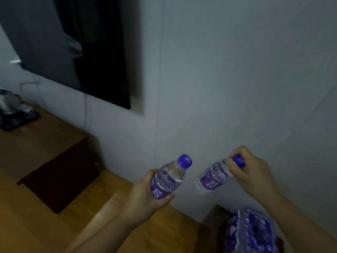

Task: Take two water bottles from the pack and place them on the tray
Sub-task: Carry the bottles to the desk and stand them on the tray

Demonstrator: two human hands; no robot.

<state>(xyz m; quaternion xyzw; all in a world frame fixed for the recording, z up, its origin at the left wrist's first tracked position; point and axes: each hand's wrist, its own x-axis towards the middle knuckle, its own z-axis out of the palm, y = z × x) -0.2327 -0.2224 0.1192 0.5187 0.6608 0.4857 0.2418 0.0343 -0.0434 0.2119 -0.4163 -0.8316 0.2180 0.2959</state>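
Observation:
My left hand point(145, 196) grips one water bottle point(171, 175) around its purple label, blue cap up and tilted right. My right hand point(249, 170) holds a second water bottle point(215, 177) by its blue cap, so the body hangs down to the left in the air. The shrink-wrapped pack point(251, 232) of purple-labelled bottles sits on the floor at the lower right, below my right forearm. A dark tray point(20, 119) lies on the wooden desk at the far left, with a blurred kettle-like object standing on it.
A wooden desk point(42, 139) with a dark side panel stands at the left against the wall. A white wall point(237, 88) fills the right. A dark screen point(82, 52) hangs on the wall above the desk. Wooden floor point(73, 225) lies below.

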